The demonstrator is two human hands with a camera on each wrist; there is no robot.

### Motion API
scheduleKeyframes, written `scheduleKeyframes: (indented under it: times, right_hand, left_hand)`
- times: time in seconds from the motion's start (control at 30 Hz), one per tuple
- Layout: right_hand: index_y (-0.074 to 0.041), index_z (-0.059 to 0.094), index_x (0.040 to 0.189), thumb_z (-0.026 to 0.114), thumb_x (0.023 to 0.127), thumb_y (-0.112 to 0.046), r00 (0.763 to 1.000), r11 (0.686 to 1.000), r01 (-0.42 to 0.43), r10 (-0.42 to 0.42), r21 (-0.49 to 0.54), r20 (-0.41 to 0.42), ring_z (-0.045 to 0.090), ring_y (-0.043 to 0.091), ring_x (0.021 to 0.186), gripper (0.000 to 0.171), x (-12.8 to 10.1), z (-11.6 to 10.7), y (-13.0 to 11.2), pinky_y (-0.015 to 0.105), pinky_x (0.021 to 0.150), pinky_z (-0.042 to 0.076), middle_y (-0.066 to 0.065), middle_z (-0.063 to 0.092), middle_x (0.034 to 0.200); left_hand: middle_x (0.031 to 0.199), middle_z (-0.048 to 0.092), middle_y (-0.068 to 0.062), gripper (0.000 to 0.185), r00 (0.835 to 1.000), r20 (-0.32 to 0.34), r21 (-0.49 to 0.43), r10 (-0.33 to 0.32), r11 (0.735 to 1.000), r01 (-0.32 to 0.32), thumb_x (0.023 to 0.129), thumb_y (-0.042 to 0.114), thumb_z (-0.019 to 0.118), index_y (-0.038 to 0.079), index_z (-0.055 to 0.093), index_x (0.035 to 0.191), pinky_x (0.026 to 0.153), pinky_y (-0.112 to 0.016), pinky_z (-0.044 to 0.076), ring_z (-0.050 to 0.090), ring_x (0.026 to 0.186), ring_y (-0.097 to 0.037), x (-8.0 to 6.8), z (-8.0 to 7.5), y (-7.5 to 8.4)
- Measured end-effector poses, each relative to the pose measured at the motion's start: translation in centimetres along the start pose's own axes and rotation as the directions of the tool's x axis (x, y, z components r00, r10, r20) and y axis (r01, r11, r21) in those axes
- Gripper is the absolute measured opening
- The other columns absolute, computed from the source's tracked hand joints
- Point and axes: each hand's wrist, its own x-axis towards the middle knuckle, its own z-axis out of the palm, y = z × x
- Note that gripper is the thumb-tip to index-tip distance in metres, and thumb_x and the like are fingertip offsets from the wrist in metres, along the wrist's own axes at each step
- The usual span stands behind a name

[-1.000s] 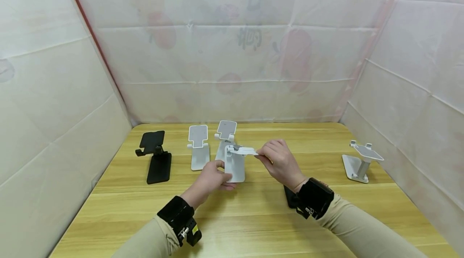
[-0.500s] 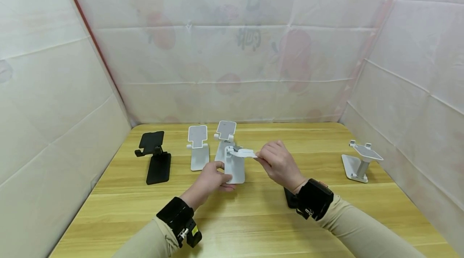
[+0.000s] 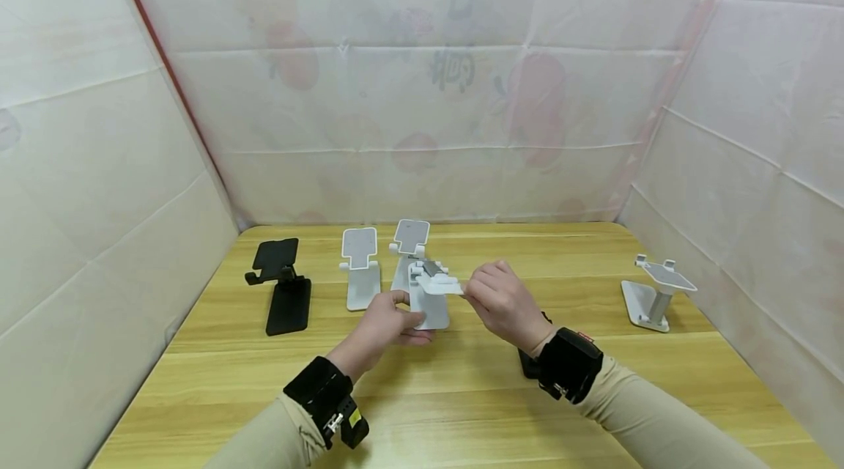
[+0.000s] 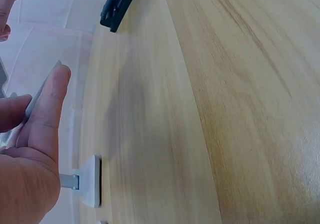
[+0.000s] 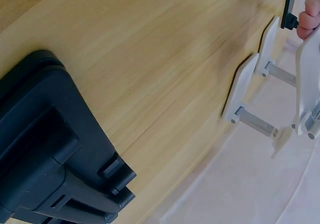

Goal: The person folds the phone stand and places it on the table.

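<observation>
In the head view a white phone stand (image 3: 431, 314) is held above the table, its grey-padded top panel folded out to the right. My left hand (image 3: 385, 322) grips the base at its lower left, thumb on the face and fingers behind. In the left wrist view that hand (image 4: 35, 144) shows the thin base edge between thumb and fingers. My right hand (image 3: 502, 302) pinches the panel's right edge; its fingertips are partly hidden. The right wrist view shows the held stand's base (image 5: 306, 79) at the right edge, with left fingers on it.
Two white phone stands (image 3: 360, 249) (image 3: 412, 236) stand behind the left hand. A black phone stand (image 3: 289, 306) is at the left, another white one (image 3: 649, 300) at the right. Under the right wrist lies a folded black stand (image 5: 65, 139). Fabric walls (image 3: 422, 110) surround the table.
The held stand's top panel has swung lower and toward me, its grey pad now showing more. My right hand follows slightly downward, and the base has tilted a little. The left hand barely moves.
</observation>
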Motion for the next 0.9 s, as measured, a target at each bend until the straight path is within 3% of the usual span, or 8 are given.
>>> scheduleKeyframes:
  times: [0.63, 0.9]
  right_hand:
    - [-0.007, 0.064, 0.084, 0.068, 0.089, 0.003, 0.993, 0.991, 0.109, -0.105, -0.08, 0.048, 0.065, 0.019, 0.082, 0.012, -0.18, 0.04, -0.31, 0.031, 0.07, 0.052, 0.001, 0.067, 0.081]
    - [-0.007, 0.065, 0.086, 0.047, 0.104, 0.0, 0.985, 0.98, 0.151, -0.139, -0.13, 0.1, 0.065, 0.019, 0.085, 0.026, -0.21, -0.33, -0.48, 0.03, 0.072, 0.052, 0.001, 0.066, 0.082]
  left_hand:
    - [0.112, 0.07, -0.031, 0.034, 0.989, 0.143, -0.132, 0.033, 0.991, -0.014, 0.101, 0.004, 0.055, -0.014, 0.051, 0.13, 0.088, -0.043, 0.064, 0.075, 0.095, -0.034, 0.08, -0.17, -0.19]
    - [0.115, 0.07, -0.031, 0.037, 0.978, 0.201, -0.192, 0.063, 0.981, -0.023, 0.104, 0.009, 0.049, -0.014, 0.051, 0.134, 0.092, -0.044, 0.062, 0.075, 0.097, -0.032, 0.16, -0.29, -0.08]
